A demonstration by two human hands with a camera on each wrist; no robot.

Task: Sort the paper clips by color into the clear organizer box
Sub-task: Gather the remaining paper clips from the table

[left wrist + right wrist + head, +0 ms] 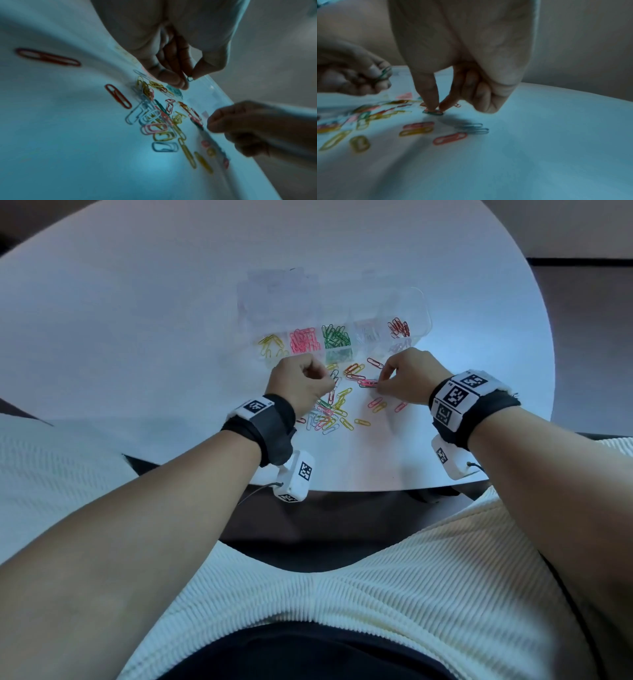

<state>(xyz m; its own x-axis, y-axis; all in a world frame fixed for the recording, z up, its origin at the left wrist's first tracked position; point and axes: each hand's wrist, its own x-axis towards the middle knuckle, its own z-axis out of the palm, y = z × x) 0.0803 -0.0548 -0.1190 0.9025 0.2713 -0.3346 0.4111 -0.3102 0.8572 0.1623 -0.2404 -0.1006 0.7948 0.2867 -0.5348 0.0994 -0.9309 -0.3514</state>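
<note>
Left hand (301,380) sits curled just in front of the clear plastic organizer box (416,302), thumb and forefinger pinching a small green wire paper clip (190,78), probably ready for the green compartment close ahead of it. Along the box's near row, from left to right, lie yellow clips (270,345), pink clips (304,339), green clips (336,336), pale clips that are hard to make out, and red clips (399,327), so the sorting looks well along. Between the hands, the loose mixed-colour heap of paper clips (330,412) lies on the counter, spread thin enough, I judge, for picking single clips. Right hand (409,381) reaches down with thumb and forefinger tips closing on a green-and-pink clip pair (433,112) lying flat, its other fingers tucked clear; whether the clips have lifted cannot be told. Smooth white round counter (137,320) carries everything, under bluish light; beyond its edge the room is dim and dark-floored.
</note>
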